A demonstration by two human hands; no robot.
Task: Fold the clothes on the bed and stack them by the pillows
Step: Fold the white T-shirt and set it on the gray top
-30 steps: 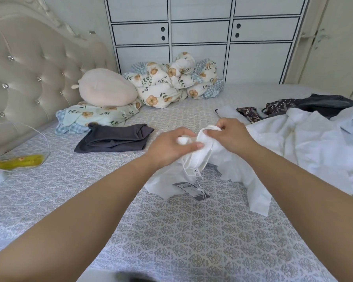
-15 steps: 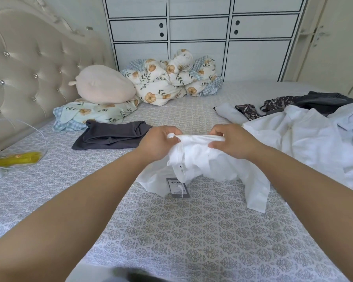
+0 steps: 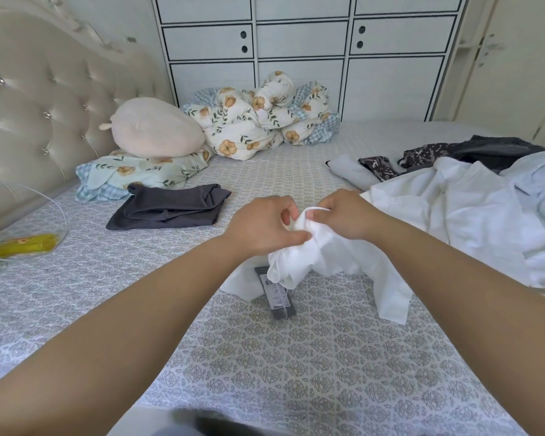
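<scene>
Change: both hands have drawn close together again, bunching the cloth they had stretched between them half a second ago.
Left hand (image 3: 261,226): fingers curled, pinching the crumpled white cotton garment (image 3: 321,256).
Right hand (image 3: 343,215): gripping the same garment's upper edge, almost touching the left.
Garment: lifted mid-bed, its dark paper tag (image 3: 277,292) dangling onto the patterned grey bedsheet (image 3: 296,372).
Stack: folded dark grey garment (image 3: 170,207) just beside the floral pillow (image 3: 139,174).

Both hands are closer together than half a second ago: left hand (image 3: 265,226) and right hand (image 3: 343,215) nearly touch, bunching the white garment (image 3: 321,256). Its hang tag (image 3: 277,294) lies further out on the bed sheet (image 3: 296,357).
</scene>
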